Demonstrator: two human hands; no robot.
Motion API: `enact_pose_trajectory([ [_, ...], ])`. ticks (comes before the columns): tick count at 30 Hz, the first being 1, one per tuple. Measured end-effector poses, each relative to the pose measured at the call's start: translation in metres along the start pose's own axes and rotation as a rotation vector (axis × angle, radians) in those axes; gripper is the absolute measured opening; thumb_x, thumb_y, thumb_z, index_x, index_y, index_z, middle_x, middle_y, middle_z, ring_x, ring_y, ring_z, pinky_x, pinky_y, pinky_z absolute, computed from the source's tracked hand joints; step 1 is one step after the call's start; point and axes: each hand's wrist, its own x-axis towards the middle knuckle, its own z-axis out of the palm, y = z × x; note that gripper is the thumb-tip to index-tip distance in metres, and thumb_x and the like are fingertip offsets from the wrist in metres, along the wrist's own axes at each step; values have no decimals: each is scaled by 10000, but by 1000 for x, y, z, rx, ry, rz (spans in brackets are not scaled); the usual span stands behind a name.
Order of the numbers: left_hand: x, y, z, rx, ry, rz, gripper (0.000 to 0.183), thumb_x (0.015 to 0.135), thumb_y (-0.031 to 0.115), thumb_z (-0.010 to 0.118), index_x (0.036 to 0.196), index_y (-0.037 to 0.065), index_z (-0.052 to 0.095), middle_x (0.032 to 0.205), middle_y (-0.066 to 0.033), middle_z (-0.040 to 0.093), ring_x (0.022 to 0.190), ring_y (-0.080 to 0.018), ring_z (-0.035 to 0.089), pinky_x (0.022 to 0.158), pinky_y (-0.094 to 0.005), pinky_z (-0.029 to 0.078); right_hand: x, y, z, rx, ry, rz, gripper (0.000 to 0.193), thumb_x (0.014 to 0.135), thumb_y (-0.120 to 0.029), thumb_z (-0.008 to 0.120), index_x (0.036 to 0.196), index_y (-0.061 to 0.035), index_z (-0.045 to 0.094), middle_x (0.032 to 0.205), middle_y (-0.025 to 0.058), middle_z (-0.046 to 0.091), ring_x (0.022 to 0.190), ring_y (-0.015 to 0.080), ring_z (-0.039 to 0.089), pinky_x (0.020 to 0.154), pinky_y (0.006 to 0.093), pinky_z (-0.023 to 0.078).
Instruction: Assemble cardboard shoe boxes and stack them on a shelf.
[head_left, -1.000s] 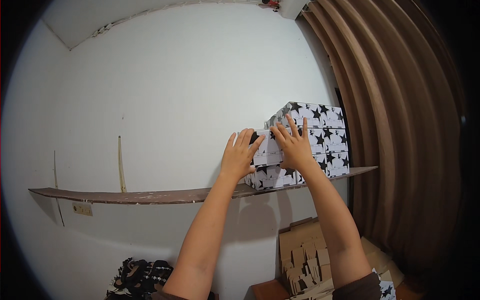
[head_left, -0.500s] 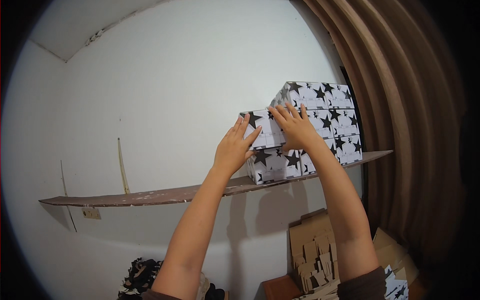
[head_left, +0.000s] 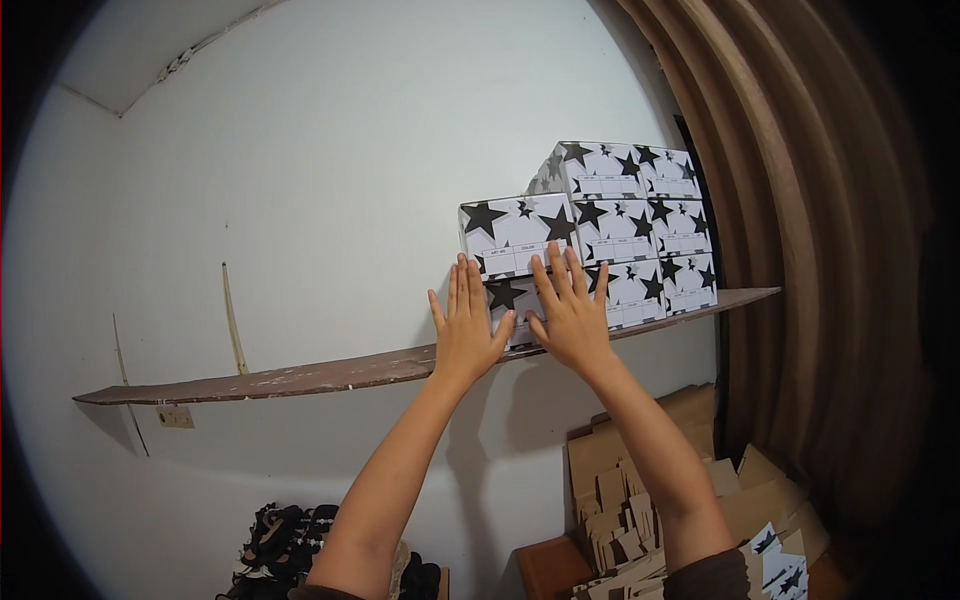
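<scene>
White boxes with black stars are stacked on a brown wall shelf (head_left: 330, 378), right of the middle. In the left column, the top box (head_left: 518, 222) rests on a lower box (head_left: 520, 295), and its front juts toward me past the neighbouring stack. My left hand (head_left: 462, 328) is open, fingers up, at the lower left corner of this column. My right hand (head_left: 572, 318), also open, lies flat across the lower box's front, its fingertips reaching the top box's bottom edge. Both palms hide much of the lower box. Neither hand grips anything.
More star boxes (head_left: 630, 230) rise in columns at the right, beside a brown curtain (head_left: 790, 230). Below the shelf stand cut cardboard pieces (head_left: 640, 480) and a heap of black shoes (head_left: 285, 545). A wall socket (head_left: 175, 417) sits under the shelf's left part.
Both hands have come down from the top box's sides to the lower box, their fingers now off the upper box's top edge. The view has shifted slightly.
</scene>
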Motion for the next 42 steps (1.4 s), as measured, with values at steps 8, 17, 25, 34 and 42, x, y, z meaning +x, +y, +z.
enact_pose_trajectory([
  [8,5,-2,10,100,-68,26,780,889,389,473,1457,-4,110,1521,-165,148,1392,-314,173,1096,-568,53,-9,15,21,-40,-7,28,700,818,-404,584,1430,-190,321,1498,87,259,1364,281,263,1064,629,100],
  [17,3,-8,18,201,-124,38,731,884,407,489,1436,9,222,1501,-144,228,1376,-321,207,1085,-586,92,-13,24,35,-8,-141,47,636,866,-477,492,1414,-185,355,1487,93,284,1350,305,289,1042,647,140],
  [25,2,-1,10,263,-22,92,613,878,381,514,1343,-2,400,1408,-148,400,1323,-315,317,1079,-581,127,-16,23,22,3,-222,53,625,876,-492,470,1401,-165,373,1478,97,297,1353,293,288,1048,656,105],
  [34,-81,58,-6,47,28,136,342,834,268,558,1101,57,588,1231,-109,538,1220,-286,425,1056,-524,229,-96,-33,-49,48,-262,227,434,794,-234,602,1205,-114,533,1224,113,516,1201,279,439,1044,603,222],
  [42,-200,129,-25,-357,-13,144,160,827,184,556,918,65,613,981,-67,601,1021,-239,521,952,-455,340,-193,-68,-135,-21,-516,338,273,786,-193,591,1040,-98,622,989,113,625,986,291,569,969,471,363],
])
